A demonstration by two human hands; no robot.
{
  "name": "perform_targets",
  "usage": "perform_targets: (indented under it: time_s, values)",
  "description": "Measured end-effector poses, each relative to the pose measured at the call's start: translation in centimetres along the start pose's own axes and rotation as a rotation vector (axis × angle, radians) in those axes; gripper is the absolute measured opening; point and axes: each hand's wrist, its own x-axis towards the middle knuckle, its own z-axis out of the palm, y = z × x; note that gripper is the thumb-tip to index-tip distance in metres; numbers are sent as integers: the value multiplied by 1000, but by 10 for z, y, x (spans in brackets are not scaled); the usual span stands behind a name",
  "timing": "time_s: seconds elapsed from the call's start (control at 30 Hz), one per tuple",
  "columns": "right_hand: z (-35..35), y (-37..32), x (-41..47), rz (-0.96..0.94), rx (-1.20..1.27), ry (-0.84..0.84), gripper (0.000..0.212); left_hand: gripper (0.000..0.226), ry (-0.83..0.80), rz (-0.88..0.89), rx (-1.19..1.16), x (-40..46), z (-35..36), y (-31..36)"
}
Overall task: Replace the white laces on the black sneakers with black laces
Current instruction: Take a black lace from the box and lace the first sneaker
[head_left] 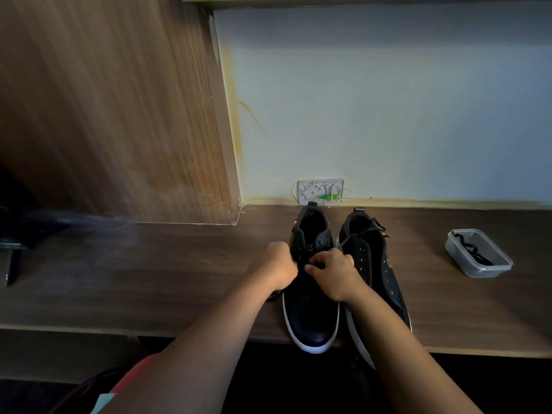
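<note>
Two black sneakers with white soles stand side by side on the dark wooden desk, toes toward me. My left hand (280,262) and my right hand (331,271) are both curled over the lacing area of the left sneaker (310,312). The fingers look pinched on something dark there, most likely a black lace, though it is too dark to make out. The right sneaker (376,264) leans to the right with bare eyelets showing. No white lace is in view. A clear plastic tub (478,253) at the right holds a black lace (473,252).
A wooden cabinet side (119,115) rises at the left, and a pale wall stands behind the desk (134,279). A white wall box (321,191) with green parts sits right behind the shoes. Some dark object (12,258) lies at the far left edge.
</note>
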Motion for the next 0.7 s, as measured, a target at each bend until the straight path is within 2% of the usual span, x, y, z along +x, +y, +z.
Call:
perform_targets:
  time_s: [0.47, 0.7]
  values:
    - [0, 0, 1, -4, -18, -7, 30, 12, -25, 52, 135, -3, 4, 3]
    - [5, 10, 10, -41, -9, 13, 34, 11, 20, 153, 128, 0, 7, 2]
